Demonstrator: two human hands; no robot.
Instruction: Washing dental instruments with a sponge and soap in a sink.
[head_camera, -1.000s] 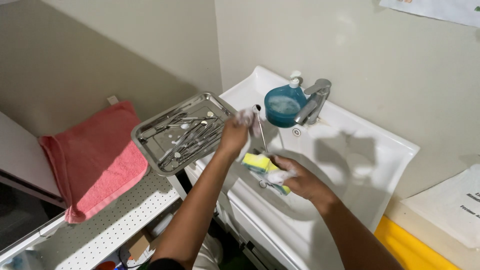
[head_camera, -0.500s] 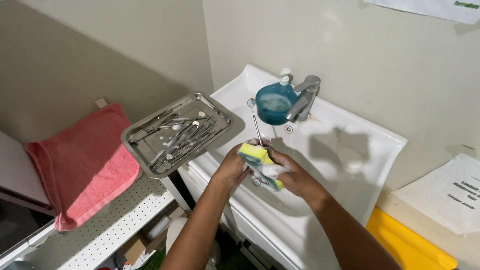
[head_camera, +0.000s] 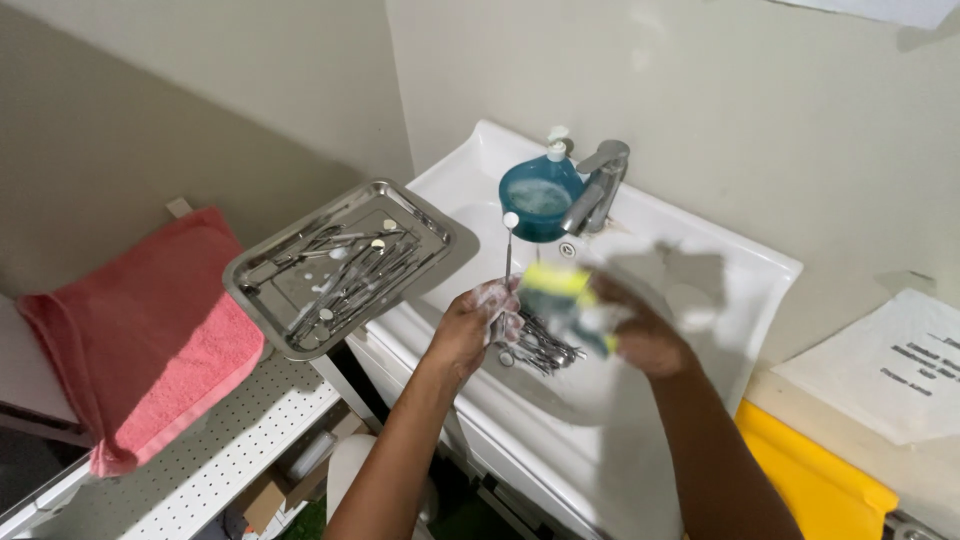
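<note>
Two soapy hands work one slim mirror-tipped instrument over a sink already holding a heap of loose steel tools.

The left hand (head_camera: 478, 322) has its fingers closed around the handle of the mirror-tipped instrument (head_camera: 509, 252), which stands nearly upright above the middle of the sink (head_camera: 700, 265), while the right hand (head_camera: 640, 335), blurred, grips a yellow sponge (head_camera: 556, 285) just right of it. Suds coat the left fingers, so the thin handle could likely slip and drop onto the pile of instruments (head_camera: 540, 350) in the basin, and the sharp tips there could nick a finger. The steel tray (head_camera: 262, 275) at the left sits with one corner over the sink's edge and part of it past the perforated shelf (head_camera: 215, 455); a knock from an elbow might tip its tools out. The blue soap dispenser (head_camera: 538, 197) stands close beside the tap (head_camera: 597, 185).
</note>
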